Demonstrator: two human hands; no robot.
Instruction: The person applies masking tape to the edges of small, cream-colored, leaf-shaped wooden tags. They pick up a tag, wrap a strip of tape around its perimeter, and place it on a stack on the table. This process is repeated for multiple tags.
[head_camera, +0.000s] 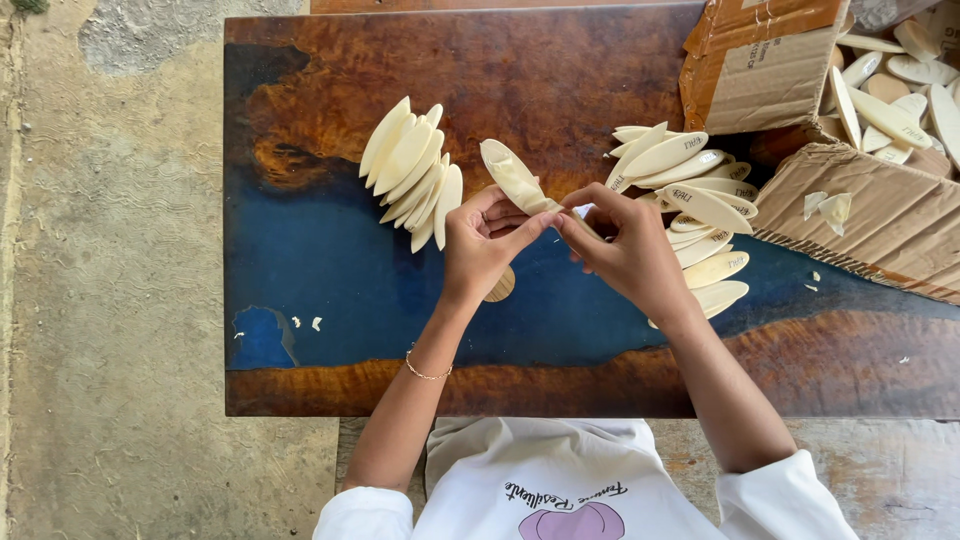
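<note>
Cardboard box (880, 215) of wooden blades (885, 115)

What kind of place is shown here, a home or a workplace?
Probably a small craft workshop. Both hands, left hand and right hand, hold one flat oval piece over a wood-and-blue table. Many similar pieces lie in a fanned stack, and a torn cardboard box holds more.

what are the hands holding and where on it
Both hands, left and right, pinch one pale oval wooden piece at its lower end; upper end sticks out free.
</note>
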